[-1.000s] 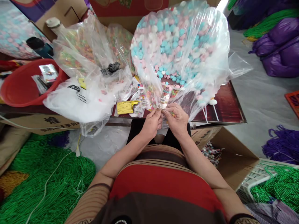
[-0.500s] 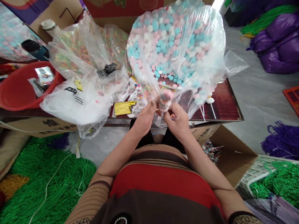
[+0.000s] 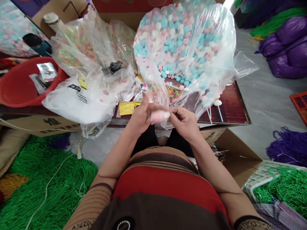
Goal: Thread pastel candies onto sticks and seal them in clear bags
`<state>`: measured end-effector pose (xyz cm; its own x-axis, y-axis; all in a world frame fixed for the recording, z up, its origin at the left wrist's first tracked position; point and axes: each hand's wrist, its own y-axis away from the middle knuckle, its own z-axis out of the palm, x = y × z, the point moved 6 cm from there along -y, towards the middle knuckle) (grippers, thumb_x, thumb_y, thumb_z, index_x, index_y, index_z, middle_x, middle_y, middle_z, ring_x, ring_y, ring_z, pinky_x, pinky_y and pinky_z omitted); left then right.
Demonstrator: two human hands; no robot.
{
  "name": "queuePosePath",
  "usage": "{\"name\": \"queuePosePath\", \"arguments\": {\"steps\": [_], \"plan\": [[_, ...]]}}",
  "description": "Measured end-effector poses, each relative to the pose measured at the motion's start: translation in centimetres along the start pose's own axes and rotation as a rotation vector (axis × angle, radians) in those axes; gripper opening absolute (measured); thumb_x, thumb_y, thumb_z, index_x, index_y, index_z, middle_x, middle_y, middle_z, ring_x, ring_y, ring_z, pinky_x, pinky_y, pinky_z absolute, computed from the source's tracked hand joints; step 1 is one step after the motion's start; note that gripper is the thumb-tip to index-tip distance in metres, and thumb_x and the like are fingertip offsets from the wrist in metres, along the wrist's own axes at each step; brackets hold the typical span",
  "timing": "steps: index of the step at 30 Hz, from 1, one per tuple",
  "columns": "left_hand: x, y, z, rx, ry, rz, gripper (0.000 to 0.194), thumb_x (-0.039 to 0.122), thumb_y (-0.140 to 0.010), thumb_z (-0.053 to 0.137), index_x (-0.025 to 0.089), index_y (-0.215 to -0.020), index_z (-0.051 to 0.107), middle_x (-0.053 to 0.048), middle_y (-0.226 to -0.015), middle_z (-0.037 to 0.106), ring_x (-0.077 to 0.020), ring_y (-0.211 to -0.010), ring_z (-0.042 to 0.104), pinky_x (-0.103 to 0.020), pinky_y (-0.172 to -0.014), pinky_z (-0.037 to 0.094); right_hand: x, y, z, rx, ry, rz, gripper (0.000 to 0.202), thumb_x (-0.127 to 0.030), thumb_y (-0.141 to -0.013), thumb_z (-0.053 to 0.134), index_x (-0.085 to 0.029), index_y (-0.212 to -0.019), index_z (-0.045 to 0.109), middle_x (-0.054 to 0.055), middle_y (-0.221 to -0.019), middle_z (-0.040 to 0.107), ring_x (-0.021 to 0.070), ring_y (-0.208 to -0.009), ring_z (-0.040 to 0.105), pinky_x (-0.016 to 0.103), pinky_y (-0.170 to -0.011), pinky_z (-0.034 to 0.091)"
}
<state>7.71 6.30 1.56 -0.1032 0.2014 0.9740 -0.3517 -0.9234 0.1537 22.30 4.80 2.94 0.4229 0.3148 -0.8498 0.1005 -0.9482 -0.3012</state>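
Over the table's front edge, my left hand (image 3: 139,117) is curled around a small pink-and-white candy bundle (image 3: 158,116), thumb raised; motion smears its fingers. My right hand (image 3: 185,123) pinches the bundle's right end between thumb and fingertips. Just behind my hands, ring-shaped gummies (image 3: 174,92) lie at the mouth of a big clear bag of pink, blue and white marshmallows (image 3: 177,41). A stack of yellow twist ties (image 3: 127,108) lies left of my left hand, beside printed packets (image 3: 131,92). White-stick marshmallow pops (image 3: 217,103) are right of my right hand.
At the left stand a red basin (image 3: 18,99) and clear bags of gummies (image 3: 79,48), with a white plastic bag (image 3: 96,111) in front. An open cardboard box (image 3: 242,156) is below right. Green bead strings (image 3: 48,182) cover the floor at left.
The candy bundle has tipped from upright to lying sideways and shifted slightly left. My left thumb has lifted, and my right hand has moved to the bundle's right end.
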Motion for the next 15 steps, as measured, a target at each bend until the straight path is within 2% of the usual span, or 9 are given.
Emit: {"name": "queuePosePath", "arguments": {"steps": [2,4,7,9,10,12,14,15], "plan": [[-0.4,0.5,0.8,-0.120,-0.076,-0.063,0.088,0.089,-0.087,0.027,0.017,-0.068,0.074,0.004,-0.034,0.028,-0.0077,-0.034,0.026,-0.026,-0.042,0.025,0.4,-0.1,-0.6,0.066,-0.041,0.048,0.014,-0.029,-0.089,0.060,-0.021,-0.080,0.066,-0.002,-0.069,0.062,0.0112,-0.059,0.050,0.026,-0.059,0.041],[-1.1,0.7,1.4,-0.159,-0.126,-0.108,0.083,0.089,-0.085,0.037,0.016,-0.067,0.072,0.005,-0.033,0.031,-0.0065,-0.033,0.026,-0.026,-0.041,0.023,-0.1,-0.2,-1.2,0.119,-0.043,0.028,0.014,-0.030,-0.090,0.061,-0.021,-0.081,0.067,-0.001,-0.071,0.063,0.0117,-0.061,0.052,0.027,-0.061,0.042],[-1.9,0.2,1.1,-0.024,-0.015,-0.106,0.077,0.088,-0.084,0.042,0.017,-0.067,0.067,0.007,-0.035,0.030,-0.0056,-0.033,0.024,-0.025,-0.040,0.022,-0.9,0.3,-1.2,0.088,-0.048,-0.019,0.012,-0.027,-0.088,0.064,-0.022,-0.078,0.068,0.000,-0.074,0.065,0.0132,-0.068,0.057,0.028,-0.068,0.046],[-1.8,0.0,0.8,0.020,0.071,-0.036,0.064,0.081,-0.081,0.057,0.018,-0.077,0.068,0.010,-0.037,0.030,-0.0052,-0.033,0.024,-0.023,-0.040,0.024,-0.1,0.9,-0.9,0.034,-0.152,0.051,0.013,-0.030,-0.086,0.068,-0.022,-0.075,0.068,-0.001,-0.071,0.065,0.0132,-0.066,0.057,0.029,-0.068,0.046],[-1.5,0.0,0.9,-0.007,0.067,0.015,0.056,0.074,-0.081,0.065,0.019,-0.084,0.071,0.010,-0.040,0.034,-0.0054,-0.035,0.029,-0.022,-0.042,0.028,0.8,1.2,-0.9,0.008,-0.242,0.120,0.016,-0.034,-0.085,0.071,-0.022,-0.074,0.067,-0.001,-0.069,0.064,0.0129,-0.063,0.055,0.028,-0.065,0.045],[-1.1,0.4,2.0,-0.162,-0.079,0.135,0.036,0.055,-0.085,0.071,0.021,-0.096,0.075,0.007,-0.049,0.051,-0.0076,-0.045,0.048,-0.022,-0.052,0.042,2.7,2.0,-0.9,-0.031,-0.443,0.277,0.025,-0.044,-0.081,0.077,-0.022,-0.072,0.067,-0.002,-0.065,0.061,0.0122,-0.058,0.052,0.028,-0.060,0.044],[-1.3,1.2,4.0,-0.343,-0.404,0.267,0.021,0.034,-0.092,0.064,0.021,-0.100,0.079,0.000,-0.066,0.069,-0.0125,-0.067,0.066,-0.027,-0.070,0.051,4.1,2.6,-1.4,-0.033,-0.569,0.370,0.032,-0.050,-0.075,0.083,-0.023,-0.070,0.067,-0.001,-0.071,0.065,0.0132,-0.062,0.056,0.028,-0.062,0.048],[-1.7,1.5,5.1,-0.406,-0.605,0.329,0.023,0.025,-0.094,0.058,0.022,-0.100,0.081,-0.003,-0.077,0.076,-0.0151,-0.078,0.071,-0.030,-0.079,0.053,4.5,2.9,-1.8,-0.027,-0.600,0.388,0.034,-0.051,-0.073,0.085,-0.023,-0.069,0.066,0.000,-0.078,0.069,0.0145,-0.068,0.060,0.029,-0.067,0.051]]}}
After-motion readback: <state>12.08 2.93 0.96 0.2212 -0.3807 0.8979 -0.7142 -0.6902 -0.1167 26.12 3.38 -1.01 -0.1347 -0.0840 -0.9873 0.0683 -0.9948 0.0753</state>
